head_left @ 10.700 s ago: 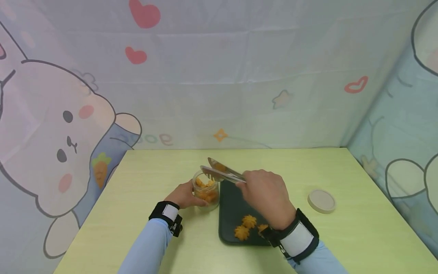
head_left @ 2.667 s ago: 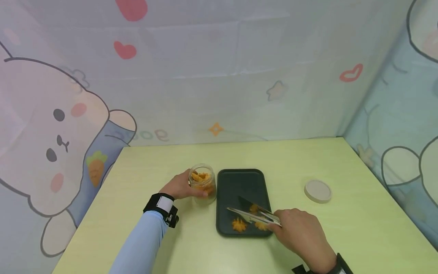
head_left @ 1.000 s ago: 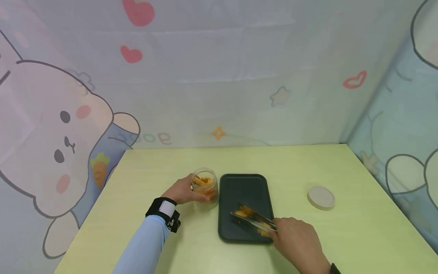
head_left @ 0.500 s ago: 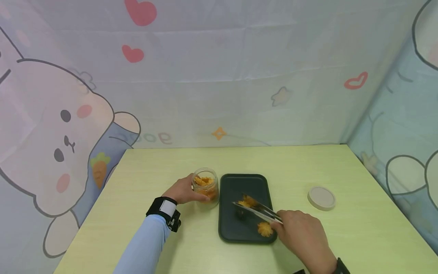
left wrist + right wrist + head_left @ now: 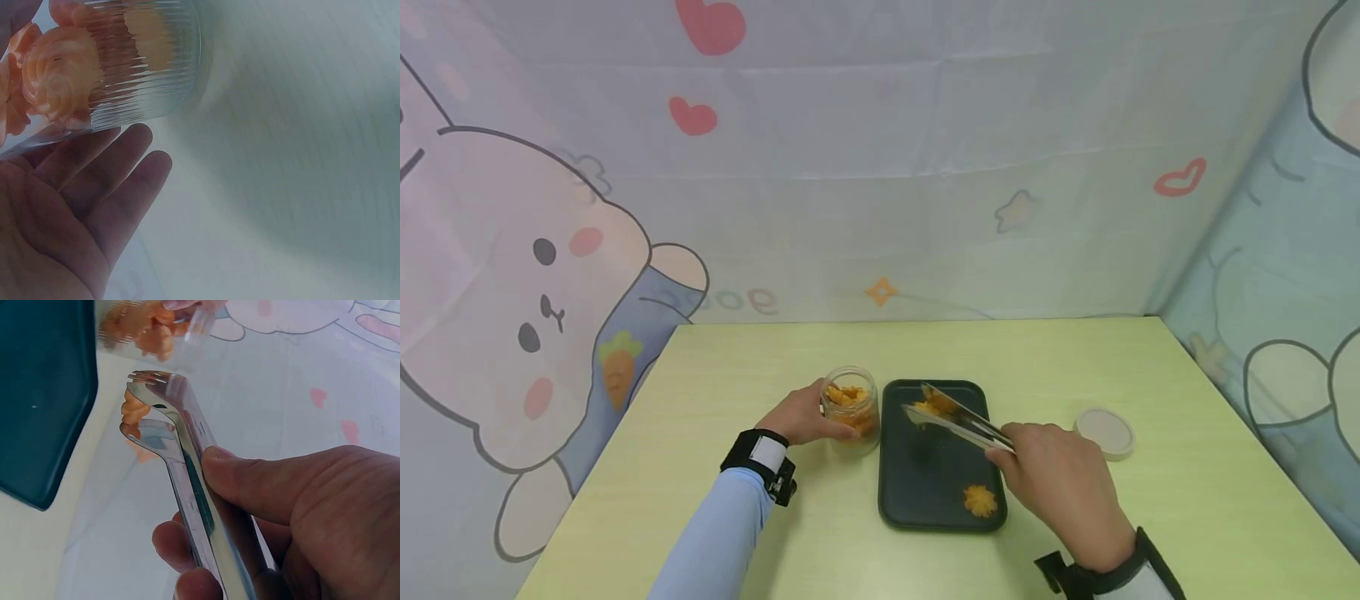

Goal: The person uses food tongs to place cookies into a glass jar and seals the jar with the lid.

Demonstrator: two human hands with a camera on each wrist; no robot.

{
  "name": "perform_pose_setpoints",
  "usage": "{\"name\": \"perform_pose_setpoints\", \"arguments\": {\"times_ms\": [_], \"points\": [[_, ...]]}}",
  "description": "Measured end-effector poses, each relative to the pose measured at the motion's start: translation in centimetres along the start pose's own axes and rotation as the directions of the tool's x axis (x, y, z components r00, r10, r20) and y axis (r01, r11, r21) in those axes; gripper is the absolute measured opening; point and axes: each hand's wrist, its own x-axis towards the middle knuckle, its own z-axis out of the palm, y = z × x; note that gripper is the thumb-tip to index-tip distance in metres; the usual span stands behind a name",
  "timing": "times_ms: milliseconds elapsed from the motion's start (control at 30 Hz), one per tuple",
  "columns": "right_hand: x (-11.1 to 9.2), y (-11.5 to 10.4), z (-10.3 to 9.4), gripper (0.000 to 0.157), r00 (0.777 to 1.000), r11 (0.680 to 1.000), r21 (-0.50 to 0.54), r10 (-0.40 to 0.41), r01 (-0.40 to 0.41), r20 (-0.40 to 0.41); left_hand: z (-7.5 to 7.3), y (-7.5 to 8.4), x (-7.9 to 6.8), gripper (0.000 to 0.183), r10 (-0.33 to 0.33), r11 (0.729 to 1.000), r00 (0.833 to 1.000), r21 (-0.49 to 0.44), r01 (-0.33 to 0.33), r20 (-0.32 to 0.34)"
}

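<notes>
My left hand (image 5: 805, 417) holds a clear ribbed glass jar (image 5: 867, 433) upright on the table, thumb in front and fingers around the far side. Orange-yellow swirl cookies (image 5: 59, 72) fill part of the lidless jar. In the right wrist view, my right hand (image 5: 300, 506) grips metal tongs (image 5: 187, 450), whose fork-like tips pinch a cookie (image 5: 133, 407). From the head camera, the tongs and that cookie hang over the upper half of a dark green tray (image 5: 925, 492). One flower-shaped cookie (image 5: 980, 501) lies near the tray's lower right corner.
A round off-white lid (image 5: 1105, 432) lies right of the tray, partly behind my right hand. The jar stands close to the tray's left edge. Behind the pale yellow table (image 5: 760, 350) hangs a printed cloth backdrop (image 5: 880, 125).
Over the last second, my right hand has raised the tongs with the cookie and moved them toward the tray's far end. Fewer cookies lie on the tray than 2.7 seconds ago. My left hand stays put.
</notes>
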Motion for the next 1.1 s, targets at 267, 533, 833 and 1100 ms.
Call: {"name": "perform_pose_setpoints", "arguments": {"times_ms": [267, 533, 833, 1100], "points": [[2.0, -1.0, -1.7, 0.039, 0.999, 1.0, 0.021, -0.016, 0.017, -0.046, -0.1, 0.2, -0.1, 0.094, -0.01, 1.0, 1.0, 0.005, 0.01, 0.002], [4.0, -2.8, -2.8, 0.038, 0.998, 0.999, 0.026, -0.039, 0.04, -0.056, 0.0, 0.1, 0.0, 0.094, -0.012, 1.0, 1.0, 0.013, 0.012, 0.0], [5.9, -4.8, -2.4, 0.034, 0.994, 0.997, 0.034, -0.065, 0.068, -0.088, 0.1, -0.1, 0.1, 0.095, -0.026, 1.0, 1.0, 0.003, 0.026, 0.01], [6.6, -5.5, -1.6, 0.029, 0.995, 0.997, 0.032, -0.073, 0.075, -0.065, 0.0, 0.1, 0.0, 0.094, -0.018, 1.0, 1.0, 0.013, 0.018, 0.014]]}}
